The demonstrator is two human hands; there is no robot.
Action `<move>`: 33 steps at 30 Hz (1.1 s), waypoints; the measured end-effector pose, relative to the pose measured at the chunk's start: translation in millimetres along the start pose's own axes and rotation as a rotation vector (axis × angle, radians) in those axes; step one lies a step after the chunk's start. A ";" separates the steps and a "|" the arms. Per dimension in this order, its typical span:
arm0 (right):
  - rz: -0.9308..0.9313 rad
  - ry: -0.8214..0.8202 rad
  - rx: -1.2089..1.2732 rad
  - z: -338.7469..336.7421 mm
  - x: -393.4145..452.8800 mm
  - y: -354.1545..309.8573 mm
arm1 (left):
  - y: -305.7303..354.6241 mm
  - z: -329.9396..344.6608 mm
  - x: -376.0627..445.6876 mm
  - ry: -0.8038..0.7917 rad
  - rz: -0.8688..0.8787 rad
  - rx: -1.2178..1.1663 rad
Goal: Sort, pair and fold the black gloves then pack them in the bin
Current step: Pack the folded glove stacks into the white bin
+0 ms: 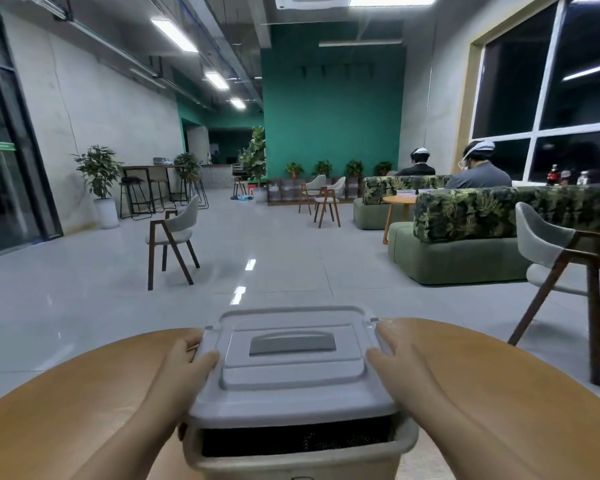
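Observation:
A beige plastic bin (291, 460) stands on the round wooden table right in front of me. Its grey lid (291, 368) with a darker handle lies on top, shifted away from me, so a gap shows at the near edge. Dark fabric, seemingly the black gloves (291, 438), fills that gap inside the bin. My left hand (184, 365) grips the lid's left edge, thumb on top. My right hand (395, 355) grips the lid's right edge the same way.
The round wooden table (499, 393) spreads to both sides of the bin. A wooden chair (565, 271) stands close at the right, another chair (174, 233) farther off at the left. Green sofas (465, 237) and two seated people are at the right.

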State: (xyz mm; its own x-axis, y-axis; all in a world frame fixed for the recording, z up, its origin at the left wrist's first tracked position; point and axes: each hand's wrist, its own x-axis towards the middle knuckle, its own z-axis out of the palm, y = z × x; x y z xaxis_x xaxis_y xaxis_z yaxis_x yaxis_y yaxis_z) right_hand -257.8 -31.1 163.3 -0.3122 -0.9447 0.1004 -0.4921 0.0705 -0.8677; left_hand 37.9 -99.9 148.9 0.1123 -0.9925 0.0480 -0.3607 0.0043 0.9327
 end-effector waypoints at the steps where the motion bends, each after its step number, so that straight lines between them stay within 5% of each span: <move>1: 0.032 0.002 -0.043 4.2 -3.0 5.0 | -8.0 1.2 -2.8 -0.017 -0.018 0.023; 16: 0.050 -0.134 -0.343 6.7 -11.5 29.2 | -12.5 16.4 -38.0 -0.160 0.068 0.461; 24: 0.030 -0.029 -0.443 14.8 -17.6 38.3 | -26.5 6.6 -39.6 -0.137 0.124 0.407; 27: 0.113 -0.006 -0.274 9.6 -14.9 39.6 | -22.1 7.1 -41.1 -0.105 0.077 0.412; 30: 0.267 -0.014 0.249 6.1 -16.0 43.9 | -18.7 6.8 -41.8 -0.069 0.068 0.337; 33: 0.424 -0.007 0.445 7.5 -16.0 49.5 | -15.8 5.8 -42.0 -0.072 0.016 0.293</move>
State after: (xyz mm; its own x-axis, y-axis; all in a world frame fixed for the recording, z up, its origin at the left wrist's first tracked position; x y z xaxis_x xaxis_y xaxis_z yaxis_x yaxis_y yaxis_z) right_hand -271.1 -14.9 115.0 -0.4008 -0.8656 -0.3001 0.0612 0.3015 -0.9515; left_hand 33.5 -59.0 130.1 0.0428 -0.9987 0.0265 -0.6146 -0.0053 0.7889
